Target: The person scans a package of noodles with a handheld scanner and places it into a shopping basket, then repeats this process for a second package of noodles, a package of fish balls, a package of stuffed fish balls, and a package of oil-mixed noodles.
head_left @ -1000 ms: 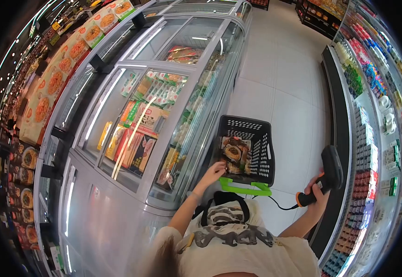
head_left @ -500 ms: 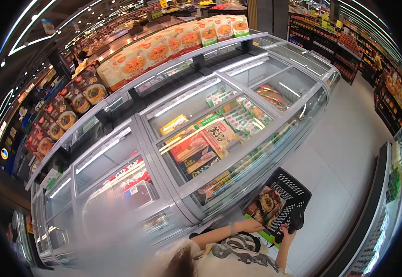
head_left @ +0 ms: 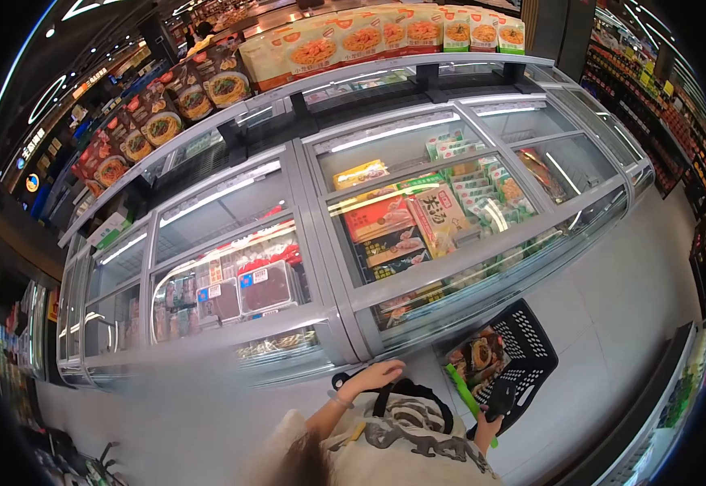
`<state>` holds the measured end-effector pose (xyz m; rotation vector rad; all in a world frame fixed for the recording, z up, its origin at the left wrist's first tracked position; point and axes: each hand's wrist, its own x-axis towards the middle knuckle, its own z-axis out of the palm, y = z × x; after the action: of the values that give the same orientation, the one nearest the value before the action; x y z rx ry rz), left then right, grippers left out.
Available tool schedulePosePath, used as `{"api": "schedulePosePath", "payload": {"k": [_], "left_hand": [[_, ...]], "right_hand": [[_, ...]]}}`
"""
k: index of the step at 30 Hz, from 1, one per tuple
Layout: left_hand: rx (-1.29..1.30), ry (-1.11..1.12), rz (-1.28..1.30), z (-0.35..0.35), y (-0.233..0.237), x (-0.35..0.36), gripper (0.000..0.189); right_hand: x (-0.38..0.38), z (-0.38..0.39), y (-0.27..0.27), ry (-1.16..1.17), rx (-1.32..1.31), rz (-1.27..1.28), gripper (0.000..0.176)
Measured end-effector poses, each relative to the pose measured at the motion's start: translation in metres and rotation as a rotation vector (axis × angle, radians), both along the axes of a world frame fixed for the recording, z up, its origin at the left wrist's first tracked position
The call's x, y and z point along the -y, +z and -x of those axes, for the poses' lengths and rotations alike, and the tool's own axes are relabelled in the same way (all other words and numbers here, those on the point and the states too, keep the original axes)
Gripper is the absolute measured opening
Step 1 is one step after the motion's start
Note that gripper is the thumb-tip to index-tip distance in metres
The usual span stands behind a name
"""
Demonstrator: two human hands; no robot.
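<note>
My right hand [head_left: 489, 426] is closed around the black handle [head_left: 500, 400] of a black perforated shopping basket [head_left: 527, 340]. A green handle bar [head_left: 461, 389] lies along the basket's near side. Inside the basket rests a dark food package [head_left: 477, 356] with a picture of a dish on it. My left hand [head_left: 379, 375], with a band at the wrist, is empty and its fingers are loosely stretched out. It hovers in front of my body near a black strap [head_left: 380, 400], close to the freezer's lower edge.
A long chest freezer [head_left: 341, 312] with sliding glass lids runs along the left and front. Boxed meat trays [head_left: 265, 288] and packaged food [head_left: 439, 217] lie inside. Noodle packs [head_left: 361, 40] line its top shelf. Another refrigerated case [head_left: 652, 413] borders the aisle floor [head_left: 612, 300] at right.
The view has turned left, so the freezer appears further right. My left hand has moved left, away from the basket. My right hand stays on the basket's handle.
</note>
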<state>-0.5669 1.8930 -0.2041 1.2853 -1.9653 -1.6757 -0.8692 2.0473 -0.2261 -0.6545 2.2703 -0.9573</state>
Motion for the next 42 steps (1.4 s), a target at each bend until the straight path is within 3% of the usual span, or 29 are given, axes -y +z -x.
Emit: {"api": "schedulePosePath", "payload": {"k": [4, 9, 15, 18, 24, 37, 42], "left_hand": [[-0.013, 0.327, 0.08, -0.044, 0.006, -0.022, 0.031], [-0.063, 0.743, 0.049, -0.093, 0.027, -0.041, 0.028], [0.22, 0.898, 0.616, -0.194, 0.029, -0.032, 0.028], [0.826, 0.912, 0.606, -0.229, 0.068, -0.034, 0.038], [0.959, 0.941, 0.573, -0.311, 0.063, -0.046, 0.058], [0.884, 0.831, 0.577, -0.402, 0.021, -0.061, 0.06], [0.884, 0.797, 0.548, -0.403, 0.021, -0.062, 0.06]], "right_hand": [[0.009, -0.008, 0.007, 0.127, -0.064, -0.253, 0.067], [0.019, -0.036, 0.012, 0.093, -0.2, -0.456, 0.075], [0.011, -0.026, -0.022, -0.022, -0.235, -0.423, 0.076], [0.01, -0.033, -0.024, -0.02, -0.309, -0.398, 0.072], [0.001, -0.052, -0.026, -0.035, -0.288, -0.308, 0.068], [0.013, -0.074, -0.058, -0.169, -0.581, -0.143, 0.054], [0.006, -0.072, -0.041, -0.123, -0.391, -0.105, 0.051]]}}
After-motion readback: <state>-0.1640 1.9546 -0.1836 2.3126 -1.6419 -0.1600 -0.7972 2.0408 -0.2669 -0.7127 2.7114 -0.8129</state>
